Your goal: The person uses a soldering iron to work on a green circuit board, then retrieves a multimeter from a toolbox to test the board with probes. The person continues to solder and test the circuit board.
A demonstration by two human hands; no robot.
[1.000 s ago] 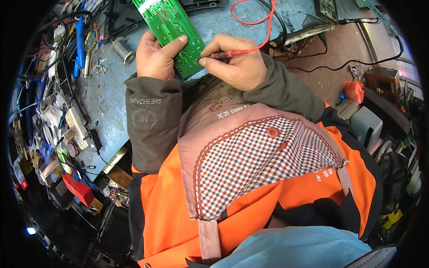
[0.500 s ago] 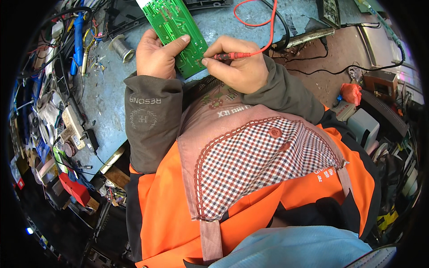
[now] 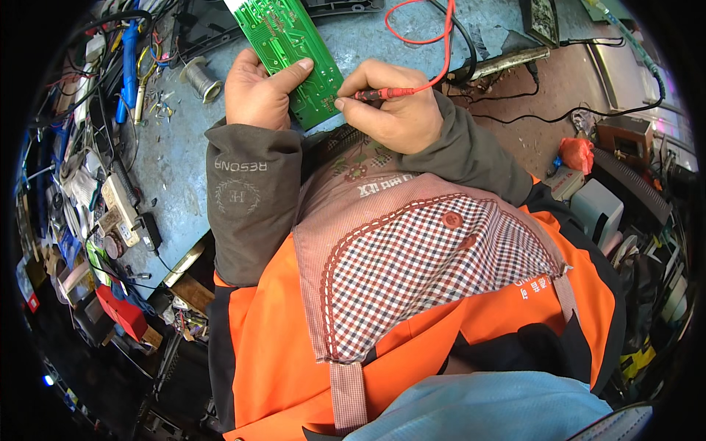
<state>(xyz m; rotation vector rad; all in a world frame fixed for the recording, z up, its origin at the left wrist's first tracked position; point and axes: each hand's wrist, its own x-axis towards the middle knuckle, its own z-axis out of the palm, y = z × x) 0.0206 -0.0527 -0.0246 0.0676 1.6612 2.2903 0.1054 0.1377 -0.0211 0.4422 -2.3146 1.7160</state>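
Note:
A long green circuit board (image 3: 283, 45) is tilted above the front part of the bench, its track side facing me. My left hand (image 3: 261, 92) grips its left edge, thumb lying on the face and the other fingers hidden behind. My right hand (image 3: 393, 106) pinches a red test probe (image 3: 384, 93) like a pen near the board's lower right edge. The fingertips hide the probe's point, so I cannot tell whether it touches the board. A red lead (image 3: 446, 51) runs up from the probe in a curve, beside a black cable (image 3: 468, 48).
A solder wire spool (image 3: 200, 79) stands on the blue-grey bench (image 3: 176, 198) left of my left hand. Tools and tangled cables crowd the left side, with a power strip (image 3: 119, 209) and a blue-handled tool (image 3: 128, 70). A red box (image 3: 121, 312) lies lower left.
Hardly anything differs. My right hand and the probe have shifted very slightly to the right; my left hand keeps its hold on the board.

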